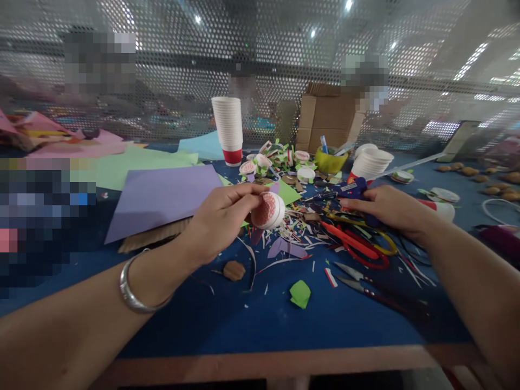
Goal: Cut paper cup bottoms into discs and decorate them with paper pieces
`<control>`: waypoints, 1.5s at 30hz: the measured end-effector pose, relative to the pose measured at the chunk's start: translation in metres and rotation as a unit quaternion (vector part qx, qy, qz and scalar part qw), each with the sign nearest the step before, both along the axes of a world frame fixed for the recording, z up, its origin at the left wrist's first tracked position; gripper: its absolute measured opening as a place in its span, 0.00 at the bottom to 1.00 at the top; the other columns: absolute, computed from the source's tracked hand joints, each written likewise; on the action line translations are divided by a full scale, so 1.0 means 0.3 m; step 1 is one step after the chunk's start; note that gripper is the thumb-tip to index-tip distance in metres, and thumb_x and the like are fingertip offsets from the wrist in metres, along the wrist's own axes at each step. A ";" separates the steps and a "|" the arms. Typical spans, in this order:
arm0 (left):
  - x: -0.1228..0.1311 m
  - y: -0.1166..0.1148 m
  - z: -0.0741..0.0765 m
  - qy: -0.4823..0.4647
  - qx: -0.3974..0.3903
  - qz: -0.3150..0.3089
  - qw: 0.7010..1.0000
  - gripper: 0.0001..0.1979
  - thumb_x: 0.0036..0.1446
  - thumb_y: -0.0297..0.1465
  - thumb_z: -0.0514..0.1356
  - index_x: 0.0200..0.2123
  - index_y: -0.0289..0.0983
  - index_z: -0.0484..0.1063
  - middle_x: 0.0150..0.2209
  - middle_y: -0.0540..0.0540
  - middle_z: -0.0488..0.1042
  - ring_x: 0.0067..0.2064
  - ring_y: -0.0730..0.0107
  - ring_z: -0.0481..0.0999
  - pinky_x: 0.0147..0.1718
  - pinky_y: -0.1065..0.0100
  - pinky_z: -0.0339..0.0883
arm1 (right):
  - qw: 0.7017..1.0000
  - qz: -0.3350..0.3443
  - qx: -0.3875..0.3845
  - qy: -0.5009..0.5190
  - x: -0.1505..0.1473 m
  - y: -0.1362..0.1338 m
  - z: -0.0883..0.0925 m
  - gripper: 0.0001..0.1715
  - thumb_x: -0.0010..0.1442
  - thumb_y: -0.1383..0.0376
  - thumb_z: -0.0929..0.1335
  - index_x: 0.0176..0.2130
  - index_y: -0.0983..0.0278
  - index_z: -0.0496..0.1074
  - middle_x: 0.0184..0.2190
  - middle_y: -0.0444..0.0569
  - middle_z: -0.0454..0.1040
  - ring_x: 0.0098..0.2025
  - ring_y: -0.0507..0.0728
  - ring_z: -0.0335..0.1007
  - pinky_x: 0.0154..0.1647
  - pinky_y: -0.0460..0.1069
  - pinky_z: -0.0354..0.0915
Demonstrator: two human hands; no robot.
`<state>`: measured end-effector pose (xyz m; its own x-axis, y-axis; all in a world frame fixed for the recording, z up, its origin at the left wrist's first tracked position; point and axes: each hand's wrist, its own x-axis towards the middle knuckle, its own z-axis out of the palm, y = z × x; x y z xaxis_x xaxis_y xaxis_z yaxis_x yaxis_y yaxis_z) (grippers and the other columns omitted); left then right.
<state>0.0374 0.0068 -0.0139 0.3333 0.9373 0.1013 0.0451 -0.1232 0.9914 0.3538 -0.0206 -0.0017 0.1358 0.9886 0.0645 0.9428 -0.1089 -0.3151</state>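
Fingertips of the left hand (221,216) pinched a short paper cup (268,210) by its rim, so that grip was closed on the cup, held just above the bench (244,319) near its middle. The cup lay on its side, its axis pointing roughly toward the wearer and its round base facing the camera. The base carried a red circular print, and no letters could be made out in it. The right hand (385,208) lay to the right of the cup and a little farther back, resting on a blue tool (356,188) whose pale label was too small to read. Whether that grip had closed around the tool could not be told. Red-handled scissors (357,250) lay just in front of the right hand among paper scraps. A purple sheet (162,197) lay to the left of the cup, and a stack of cups (227,127) stood toward the far edge.
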 end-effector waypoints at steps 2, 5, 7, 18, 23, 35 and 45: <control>-0.003 0.001 -0.004 0.029 0.029 0.003 0.999 0.12 0.59 0.33 0.61 0.41 0.38 0.83 0.42 0.44 0.81 0.41 0.65 0.75 0.38 0.68 0.67 | 1.000 0.001 0.000 -0.028 0.014 0.001 -0.001 0.32 0.60 0.47 0.71 0.14 0.61 0.67 0.14 0.45 0.65 0.17 0.50 0.57 0.22 0.49 0.51; -0.005 0.005 -0.010 0.043 0.048 -0.004 0.998 0.12 0.60 0.32 0.60 0.42 0.39 0.84 0.48 0.44 0.82 0.47 0.62 0.76 0.43 0.68 0.68 | 0.997 -0.028 0.035 -0.064 0.011 -0.014 0.000 0.26 0.58 0.46 0.72 0.22 0.63 0.74 0.18 0.49 0.71 0.21 0.53 0.59 0.24 0.51 0.51; -0.004 0.006 -0.012 0.040 0.051 -0.004 0.998 0.12 0.60 0.32 0.60 0.42 0.39 0.84 0.51 0.44 0.81 0.49 0.61 0.77 0.44 0.68 0.68 | 0.993 -0.049 0.078 -0.076 -0.021 -0.037 0.003 0.23 0.58 0.46 0.72 0.30 0.64 0.77 0.23 0.52 0.74 0.23 0.55 0.62 0.25 0.51 0.51; -0.001 0.009 0.004 0.072 0.097 0.021 0.992 0.14 0.61 0.31 0.59 0.44 0.39 0.84 0.39 0.48 0.82 0.41 0.66 0.77 0.40 0.69 0.66 | 0.894 0.442 -0.013 0.071 -0.271 -0.195 -0.023 0.11 0.68 0.61 0.69 0.48 0.60 0.78 0.42 0.48 0.78 0.43 0.54 0.75 0.44 0.48 0.68; -0.002 0.017 -0.014 0.046 0.073 0.006 0.996 0.14 0.60 0.31 0.60 0.45 0.40 0.84 0.44 0.47 0.83 0.44 0.66 0.77 0.42 0.69 0.67 | 0.889 0.449 -0.042 0.077 -0.270 -0.199 -0.031 0.11 0.69 0.62 0.68 0.49 0.59 0.77 0.44 0.47 0.77 0.44 0.54 0.74 0.47 0.48 0.67; 0.000 0.028 -0.036 0.015 0.056 -0.012 0.998 0.13 0.61 0.32 0.61 0.46 0.40 0.83 0.42 0.46 0.82 0.42 0.68 0.77 0.41 0.69 0.68 | 0.888 0.433 -0.112 0.109 -0.300 -0.198 -0.021 0.05 0.67 0.61 0.70 0.42 0.60 0.74 0.40 0.44 0.75 0.42 0.54 0.71 0.44 0.48 0.65; 0.018 0.016 -0.018 -0.041 -0.030 -0.026 0.998 0.08 0.58 0.29 0.62 0.35 0.36 0.82 0.32 0.48 0.78 0.33 0.72 0.73 0.34 0.71 0.66 | 0.887 0.417 -0.136 0.143 -0.300 -0.194 -0.017 0.05 0.69 0.63 0.68 0.39 0.61 0.72 0.37 0.42 0.75 0.38 0.51 0.70 0.39 0.46 0.64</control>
